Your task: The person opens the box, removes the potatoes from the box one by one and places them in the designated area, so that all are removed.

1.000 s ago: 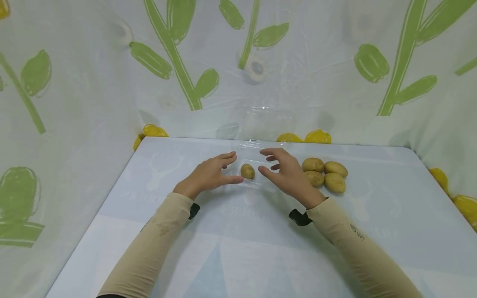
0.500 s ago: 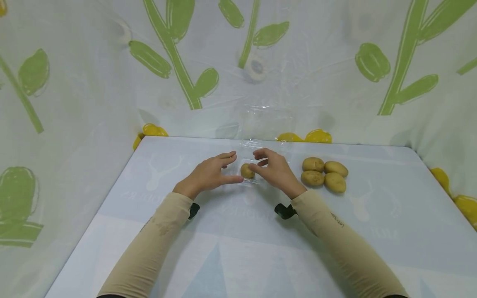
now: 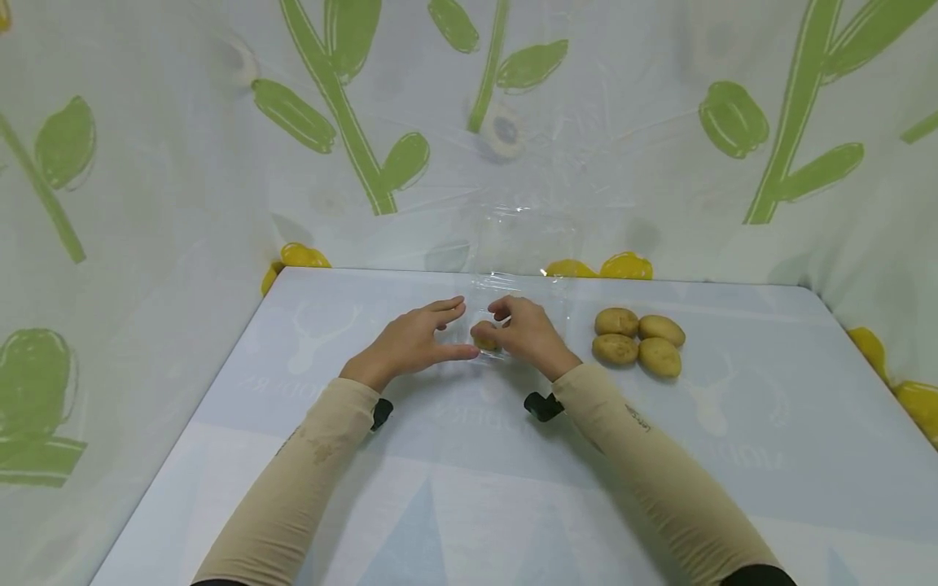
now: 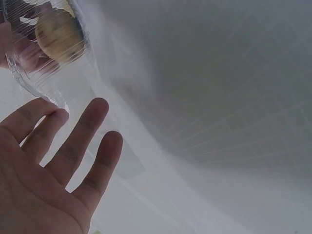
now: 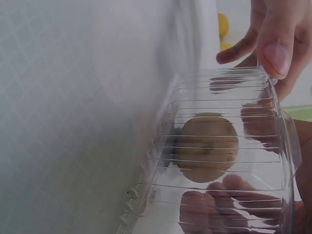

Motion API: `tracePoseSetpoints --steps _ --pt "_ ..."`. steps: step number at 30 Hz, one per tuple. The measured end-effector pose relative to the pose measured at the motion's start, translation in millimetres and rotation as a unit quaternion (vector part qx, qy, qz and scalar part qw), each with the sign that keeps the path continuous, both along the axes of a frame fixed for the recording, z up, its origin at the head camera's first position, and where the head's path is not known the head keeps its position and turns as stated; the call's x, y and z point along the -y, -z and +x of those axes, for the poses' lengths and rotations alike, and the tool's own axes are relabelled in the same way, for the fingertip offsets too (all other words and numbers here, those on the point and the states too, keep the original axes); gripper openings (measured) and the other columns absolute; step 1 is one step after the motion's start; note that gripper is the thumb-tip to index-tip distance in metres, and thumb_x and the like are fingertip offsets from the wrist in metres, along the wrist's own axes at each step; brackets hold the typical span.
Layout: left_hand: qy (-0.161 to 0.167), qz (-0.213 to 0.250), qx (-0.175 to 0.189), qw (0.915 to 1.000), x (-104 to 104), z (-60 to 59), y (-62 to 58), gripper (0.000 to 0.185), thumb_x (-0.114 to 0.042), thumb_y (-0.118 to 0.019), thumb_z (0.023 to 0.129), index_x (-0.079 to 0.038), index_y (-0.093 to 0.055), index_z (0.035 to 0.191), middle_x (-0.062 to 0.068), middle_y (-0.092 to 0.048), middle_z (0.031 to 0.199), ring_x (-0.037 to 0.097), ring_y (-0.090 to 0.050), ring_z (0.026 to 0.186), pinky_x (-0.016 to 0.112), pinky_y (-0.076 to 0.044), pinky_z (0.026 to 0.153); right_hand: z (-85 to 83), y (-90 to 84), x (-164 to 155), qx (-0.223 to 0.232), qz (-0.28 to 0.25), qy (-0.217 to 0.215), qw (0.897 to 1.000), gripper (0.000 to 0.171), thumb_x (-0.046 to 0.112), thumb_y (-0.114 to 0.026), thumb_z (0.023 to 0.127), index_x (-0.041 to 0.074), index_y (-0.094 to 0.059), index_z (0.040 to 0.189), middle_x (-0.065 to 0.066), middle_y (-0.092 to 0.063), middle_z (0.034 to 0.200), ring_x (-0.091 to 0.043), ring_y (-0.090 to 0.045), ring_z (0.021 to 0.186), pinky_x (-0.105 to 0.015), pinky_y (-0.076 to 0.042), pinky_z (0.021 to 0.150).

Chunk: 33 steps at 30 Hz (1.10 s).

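Pale blue tablecloth (image 3: 469, 488) covers the table, and a white curtain with green leaf prints (image 3: 352, 122) hangs all around it. Nearest to us are two arms in beige sleeves (image 3: 293, 480), reaching forward from the bottom of the head view. A little farther on, the left hand (image 3: 410, 342) lies with its fingers straight and spread, holding nothing; its fingertips sit just beside the left wall of a clear ribbed plastic box (image 3: 494, 325) (the box is hard to see from above because it is see-through). The right hand (image 3: 528, 334) is on the other side of that box, with its fingers curled around the box, and the right wrist view shows fingertips pressed on the clear wall (image 5: 224, 195). Inside the box, between the two hands, sits one small round brown potato (image 5: 207, 147), and it also shows at the top corner of the left wrist view (image 4: 58, 31). So the potato lies just ahead of the right hand's fingers and to the right of the left hand's fingertips, and the right hand is the nearer one. To the right, well apart from the hands, four more brown potatoes (image 3: 637, 342) lie close together in a little bunch. Farthest back, the box's clear lid (image 3: 523, 236) stands open against the curtain, near some yellow lemon prints (image 3: 623, 267).
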<state>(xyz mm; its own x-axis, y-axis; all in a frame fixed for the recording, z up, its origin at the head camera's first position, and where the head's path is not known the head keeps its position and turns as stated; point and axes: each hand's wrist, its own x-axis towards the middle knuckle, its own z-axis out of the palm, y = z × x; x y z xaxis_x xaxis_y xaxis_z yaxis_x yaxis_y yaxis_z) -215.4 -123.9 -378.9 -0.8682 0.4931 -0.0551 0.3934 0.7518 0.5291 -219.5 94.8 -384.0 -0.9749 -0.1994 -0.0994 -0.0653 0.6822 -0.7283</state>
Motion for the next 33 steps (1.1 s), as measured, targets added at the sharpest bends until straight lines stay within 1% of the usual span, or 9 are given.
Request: tracePoseSetpoints --steps 5,10,14,17,20,23,27,33 --pt "-0.002 0.001 -0.001 1.0000 1 0.0 -0.8 0.094 -0.070 -0.068 0.084 -0.017 -0.041 0.157 -0.011 -0.031 0.163 0.019 -0.057 0.129 0.048 -0.041 0.111 -2.6 1.1 3 0.008 0.024 -0.017 1.000 0.046 0.036 -0.079 0.087 0.009 -0.069 0.123 -0.005 -0.068 0.121 -0.022 -0.064 0.106 -0.037 -0.054 0.088" --pt "-0.001 0.001 -0.003 1.0000 0 0.1 -0.9 0.094 -0.069 -0.070 0.084 -0.016 -0.041 0.156 -0.010 -0.032 0.163 0.019 -0.054 0.133 0.048 -0.040 0.112 -2.7 -0.1 4 -0.002 0.041 -0.032 0.999 0.038 0.027 -0.073 0.088 0.009 -0.070 0.121 -0.005 -0.067 0.120 -0.021 -0.064 0.103 -0.036 -0.054 0.086" --pt "0.001 -0.001 -0.003 1.0000 -1 -0.3 -0.6 0.094 -0.068 -0.070 0.084 -0.016 -0.041 0.156 -0.009 -0.031 0.163 0.020 -0.053 0.134 0.049 -0.040 0.112 -2.1 -2.8 2 -0.006 0.063 -0.039 0.997 0.036 0.023 -0.072 0.088 0.010 -0.070 0.120 -0.008 -0.066 0.121 -0.024 -0.062 0.105 -0.037 -0.054 0.088" --pt "-0.001 -0.003 -0.002 1.0000 -1 -0.2 -0.8 0.094 -0.068 -0.070 0.084 -0.016 -0.041 0.157 -0.010 -0.031 0.163 0.021 -0.049 0.138 0.049 -0.039 0.112 -1.9 -4.4 -1 -0.005 0.079 -0.041 0.996 0.035 0.023 -0.073 0.088 0.010 -0.069 0.120 -0.010 -0.065 0.122 -0.026 -0.061 0.107 -0.039 -0.053 0.091" --pt "0.002 -0.007 -0.001 1.0000 -1 0.0 -1.2 0.094 -0.068 -0.070 0.085 -0.016 -0.040 0.157 -0.010 -0.030 0.164 0.021 -0.042 0.144 0.050 -0.036 0.114 -1.5 -5.4 -4 -0.001 0.087 -0.038 0.995 0.036 0.023 -0.073 0.088 0.011 -0.068 0.121 -0.011 -0.065 0.123 -0.027 -0.061 0.108 -0.041 -0.052 0.094" --pt "0.002 -0.010 -0.002 0.9999 -2 0.0 -1.7 0.094 -0.068 -0.069 0.085 -0.016 -0.039 0.157 -0.010 -0.030 0.164 0.020 -0.043 0.143 0.049 -0.037 0.114 -1.0 -5.9 -8 0.004 0.088 -0.033 0.996 0.038 0.024 -0.074 0.088 0.011 -0.067 0.122 -0.011 -0.066 0.123 -0.027 -0.060 0.109 -0.042 -0.052 0.096" --pt "0.001 -0.009 -0.003 1.0000 -2 -0.1 -2.1 0.093 -0.068 -0.069 0.085 -0.016 -0.040 0.157 -0.010 -0.030 0.164 0.019 -0.050 0.137 0.048 -0.039 0.112 -0.5 -5.8 -12 0.003 0.081 -0.027 0.996 0.038 0.023 -0.076 0.088 0.010 -0.067 0.123 -0.010 -0.067 0.123 -0.026 -0.061 0.109 -0.041 -0.052 0.096" --pt "0.004 -0.008 -0.001 1.0000 -1 -0.2 -2.0 0.094 -0.068 -0.069 0.085 -0.015 -0.040 0.157 -0.010 -0.030 0.164 0.019 -0.045 0.141 0.048 -0.037 0.114 0.9 -6.0 -15 -0.010 0.071 -0.034 0.997 0.039 0.020 -0.077 0.088 0.008 -0.068 0.124 -0.011 -0.067 0.122 -0.026 -0.062 0.107 -0.040 -0.052 0.095"
